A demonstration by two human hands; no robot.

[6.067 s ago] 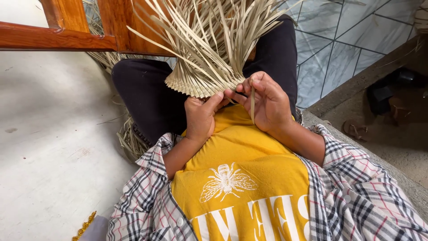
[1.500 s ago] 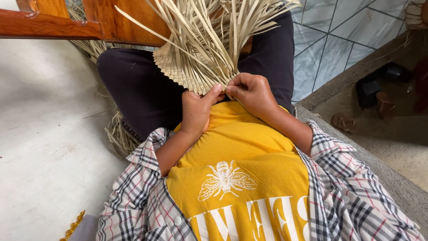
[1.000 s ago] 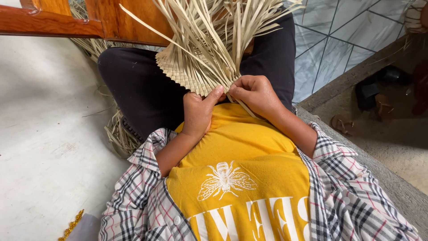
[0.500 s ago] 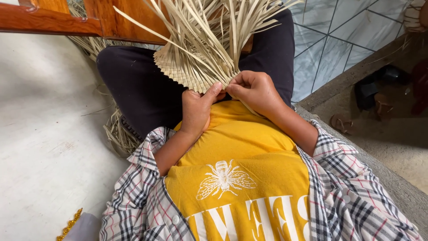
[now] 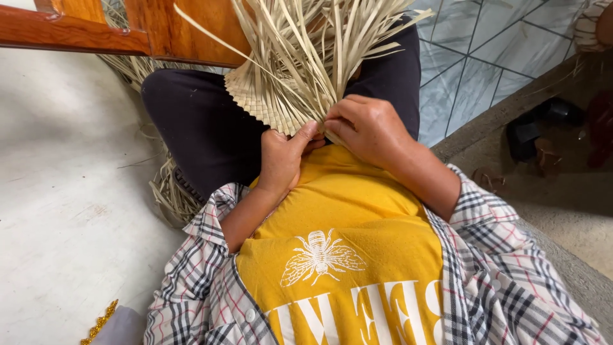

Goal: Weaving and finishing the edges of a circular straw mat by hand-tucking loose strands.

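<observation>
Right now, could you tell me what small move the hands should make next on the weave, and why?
Probably fold the pinched strip across and tuck it. The right hand and left hand both pinch the near edge of the woven piece, while many loose strips fan up unwoven.

A single camera sat on the person's head and looked steeply down along the chest to the lap. It was close: the yellow shirt (image 5: pixel 345 217) filled the lower middle of the frame, with the left hand (image 5: pixel 281 160) and right hand (image 5: pixel 370 128) just above it near the centre. The pale floor (image 5: pixel 57 211) ran along the left edge, a wooden frame (image 5: pixel 128 32) crossed the top left corner, and tiled wall (image 5: pixel 472 57) showed top right. No second view shared the scene.
</observation>
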